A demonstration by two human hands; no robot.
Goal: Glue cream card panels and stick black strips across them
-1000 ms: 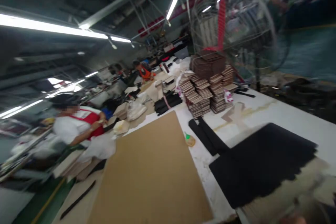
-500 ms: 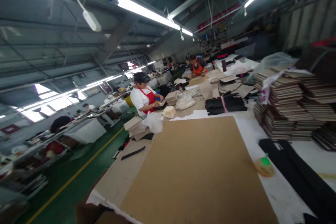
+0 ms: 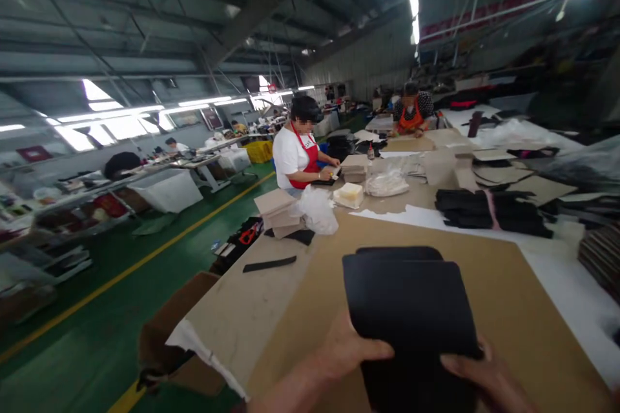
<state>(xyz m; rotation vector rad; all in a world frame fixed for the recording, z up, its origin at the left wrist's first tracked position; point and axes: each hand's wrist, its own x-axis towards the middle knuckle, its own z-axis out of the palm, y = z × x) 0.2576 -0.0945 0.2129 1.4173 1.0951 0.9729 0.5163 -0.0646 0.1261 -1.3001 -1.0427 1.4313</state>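
Flat black sheets with rounded corners (image 3: 411, 310), at least two overlapping, are held up over the table. My left hand (image 3: 351, 348) grips their left side, its thumb lying across the front face. On the right side my right hand (image 3: 472, 364) is closed on them in the same way, its thumb also on the front. The fingers behind the sheets are mostly hidden. Below lies a large brown board (image 3: 310, 316) on the table.
A black strip (image 3: 269, 264) and stacked beige pieces (image 3: 278, 210) with a plastic bag (image 3: 317, 210) lie on the left. Tied black material (image 3: 491, 210) sits to the right. A cardboard box (image 3: 174, 335) stands below the table's left edge. Two co-workers (image 3: 298, 155) work farther along.
Both my hands have come into view from below, holding the black sheets. The camera has turned right, so the surroundings shift, and the stacks at the right have mostly left the picture.
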